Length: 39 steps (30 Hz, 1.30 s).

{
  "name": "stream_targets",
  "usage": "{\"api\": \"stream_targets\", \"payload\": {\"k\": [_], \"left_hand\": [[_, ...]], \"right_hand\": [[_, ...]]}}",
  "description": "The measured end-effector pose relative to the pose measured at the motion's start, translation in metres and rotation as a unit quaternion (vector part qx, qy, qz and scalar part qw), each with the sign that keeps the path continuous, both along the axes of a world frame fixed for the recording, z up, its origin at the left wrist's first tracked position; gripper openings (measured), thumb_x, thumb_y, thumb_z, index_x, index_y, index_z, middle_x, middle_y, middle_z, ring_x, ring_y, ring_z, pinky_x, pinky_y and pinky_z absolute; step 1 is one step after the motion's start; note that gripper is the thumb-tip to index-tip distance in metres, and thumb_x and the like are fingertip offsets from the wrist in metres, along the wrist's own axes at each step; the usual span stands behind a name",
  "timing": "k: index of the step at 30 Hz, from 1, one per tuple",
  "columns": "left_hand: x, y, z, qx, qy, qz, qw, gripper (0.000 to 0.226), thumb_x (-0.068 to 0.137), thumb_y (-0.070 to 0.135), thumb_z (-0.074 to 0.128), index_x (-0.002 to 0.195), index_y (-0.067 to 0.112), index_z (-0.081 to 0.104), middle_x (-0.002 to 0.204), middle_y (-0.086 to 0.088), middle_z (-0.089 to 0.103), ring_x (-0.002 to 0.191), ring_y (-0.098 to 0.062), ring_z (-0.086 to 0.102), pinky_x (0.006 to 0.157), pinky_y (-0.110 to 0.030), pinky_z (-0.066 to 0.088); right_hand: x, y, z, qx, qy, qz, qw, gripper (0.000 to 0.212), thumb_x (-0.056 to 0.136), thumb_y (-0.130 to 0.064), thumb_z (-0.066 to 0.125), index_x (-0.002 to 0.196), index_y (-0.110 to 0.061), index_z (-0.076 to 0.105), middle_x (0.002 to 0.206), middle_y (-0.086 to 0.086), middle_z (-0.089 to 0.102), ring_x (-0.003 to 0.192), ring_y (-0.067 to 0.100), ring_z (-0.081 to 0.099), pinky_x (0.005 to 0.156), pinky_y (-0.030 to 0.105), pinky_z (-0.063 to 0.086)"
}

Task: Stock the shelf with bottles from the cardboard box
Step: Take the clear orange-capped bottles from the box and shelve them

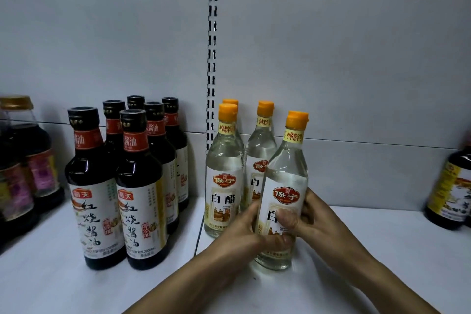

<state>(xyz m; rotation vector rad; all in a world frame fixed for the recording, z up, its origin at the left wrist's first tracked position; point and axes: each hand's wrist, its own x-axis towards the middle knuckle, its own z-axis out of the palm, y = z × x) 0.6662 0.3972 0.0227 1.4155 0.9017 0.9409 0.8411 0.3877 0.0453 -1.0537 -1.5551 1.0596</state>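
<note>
- The clear orange-capped glass bottle, tilted at the front of the white shelf, is gripped round its label by the left hand and right hand (fingers curled).
- The matching bottles just behind could be toppled by a careless push.

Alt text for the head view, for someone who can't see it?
Left hand and right hand grip a clear, orange-capped vinegar bottle on the white shelf, beside matching bottles; dark soy sauce bottles stand further left.
</note>
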Motion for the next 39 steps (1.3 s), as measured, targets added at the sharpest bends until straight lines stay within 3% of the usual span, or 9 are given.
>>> {"api": "stream_targets", "payload": {"k": [6, 12, 17, 19, 22, 27, 32, 36, 39], "left_hand": [[-0.001, 0.002, 0.002, 0.024, 0.025, 0.009, 0.999, 0.056, 0.086, 0.007, 0.078, 0.135, 0.024, 0.057, 0.122, 0.003, 0.075, 0.115, -0.015, 0.071, 0.108, -0.041, 0.053], [0.001, 0.002, 0.003, 0.069, 0.052, 0.029, 0.996, 0.052, 0.087, 0.001, 0.075, 0.13, 0.025, 0.059, 0.116, 0.008, 0.077, 0.107, -0.007, 0.073, 0.091, -0.02, 0.057], [0.003, 0.006, 0.0, 0.122, 0.079, 0.038, 0.989, 0.049, 0.086, -0.005, 0.073, 0.126, 0.022, 0.064, 0.114, 0.009, 0.078, 0.107, -0.006, 0.073, 0.088, -0.018, 0.056], [0.002, 0.007, -0.002, 0.127, 0.094, 0.054, 0.986, 0.049, 0.085, 0.001, 0.075, 0.127, 0.024, 0.063, 0.115, 0.01, 0.077, 0.108, -0.004, 0.072, 0.092, -0.021, 0.057], [0.002, 0.004, -0.005, 0.133, 0.144, 0.087, 0.977, 0.059, 0.077, 0.033, 0.079, 0.131, 0.034, 0.056, 0.12, 0.015, 0.073, 0.112, -0.005, 0.069, 0.102, -0.036, 0.056], [-0.003, -0.013, 0.005, 0.26, 0.288, 0.192, 0.902, 0.054, 0.09, 0.051, 0.066, 0.137, 0.038, 0.043, 0.13, 0.018, 0.063, 0.117, -0.008, 0.064, 0.098, -0.029, 0.054], [-0.012, -0.016, 0.009, 0.353, 0.339, 0.258, 0.833, 0.039, 0.094, 0.056, 0.055, 0.126, 0.038, 0.041, 0.121, 0.014, 0.068, 0.1, -0.01, 0.069, 0.083, -0.034, 0.057], [-0.023, -0.015, 0.015, 0.404, 0.297, 0.309, 0.809, 0.025, 0.096, 0.055, 0.052, 0.111, 0.035, 0.049, 0.094, 0.014, 0.067, 0.077, -0.004, 0.066, 0.067, -0.029, 0.059], [-0.031, -0.011, 0.019, 0.399, 0.258, 0.356, 0.805, 0.02, 0.095, 0.044, 0.059, 0.103, 0.032, 0.046, 0.091, 0.016, 0.055, 0.079, -0.003, 0.057, 0.067, -0.029, 0.056]], "right_hand": [[-0.004, 0.006, -0.005, -0.004, 0.011, 0.007, 1.0, 0.052, 0.081, -0.033, 0.073, 0.129, -0.025, 0.057, 0.116, -0.005, 0.076, 0.11, 0.014, 0.072, 0.091, 0.033, 0.061], [-0.007, 0.01, -0.009, 0.013, -0.003, -0.005, 1.0, 0.056, 0.076, -0.039, 0.075, 0.129, -0.036, 0.056, 0.12, -0.01, 0.074, 0.116, 0.012, 0.069, 0.099, 0.041, 0.057], [-0.01, 0.01, -0.011, 0.014, -0.019, -0.009, 1.0, 0.058, 0.075, -0.038, 0.077, 0.129, -0.038, 0.056, 0.122, -0.011, 0.073, 0.118, 0.01, 0.067, 0.105, 0.044, 0.054], [-0.009, 0.009, -0.012, 0.015, -0.019, -0.011, 1.0, 0.057, 0.076, -0.037, 0.077, 0.129, -0.039, 0.056, 0.123, -0.01, 0.073, 0.12, 0.011, 0.066, 0.106, 0.046, 0.052], [-0.009, 0.01, -0.013, 0.013, -0.017, -0.013, 1.0, 0.056, 0.079, -0.037, 0.079, 0.131, -0.036, 0.056, 0.124, -0.009, 0.073, 0.12, 0.012, 0.067, 0.106, 0.046, 0.052], [-0.012, 0.013, -0.019, 0.024, -0.037, -0.034, 0.998, 0.039, 0.091, -0.033, 0.073, 0.126, -0.035, 0.055, 0.118, -0.014, 0.074, 0.112, 0.006, 0.069, 0.1, 0.037, 0.057], [-0.015, 0.018, -0.017, 0.037, -0.06, -0.054, 0.996, 0.042, 0.094, -0.028, 0.069, 0.126, -0.04, 0.045, 0.117, -0.015, 0.073, 0.108, 0.006, 0.071, 0.094, 0.035, 0.058], [-0.018, 0.024, -0.018, 0.043, -0.078, -0.062, 0.994, 0.039, 0.093, -0.035, 0.068, 0.118, -0.044, 0.04, 0.122, -0.015, 0.068, 0.108, 0.003, 0.069, 0.097, 0.038, 0.058], [-0.022, 0.025, -0.015, 0.044, -0.082, -0.056, 0.994, 0.035, 0.096, -0.032, 0.065, 0.117, -0.043, 0.04, 0.123, -0.022, 0.062, 0.105, -0.007, 0.066, 0.088, 0.022, 0.057]]}}
